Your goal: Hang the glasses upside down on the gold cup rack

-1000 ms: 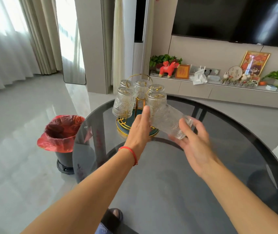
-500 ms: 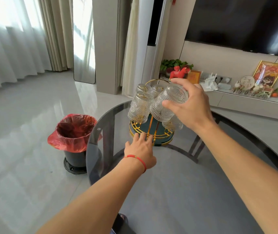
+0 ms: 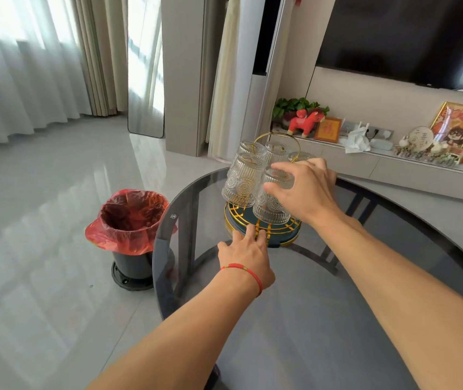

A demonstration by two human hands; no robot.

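The gold cup rack (image 3: 276,135) with its dark green round base (image 3: 281,237) stands at the far side of the round glass table (image 3: 323,319). Several ribbed clear glasses hang upside down on it, one at the front left (image 3: 241,181). My right hand (image 3: 306,190) grips the base of the front glass (image 3: 271,204), which is upside down over the rack's base. My left hand (image 3: 246,256) rests flat on the table, fingertips touching the rack's base edge. The far right glasses are partly hidden behind my right hand.
A black bin with a red bag (image 3: 131,218) stands on the floor left of the table. Behind the table runs a low TV shelf (image 3: 393,164) with a red toy horse (image 3: 305,122), frames and plants. A television (image 3: 407,38) hangs above.
My right hand turned the glass upside down and lowered it onto the front of the rack. My left hand dropped from the glass to the table by the rack's base.
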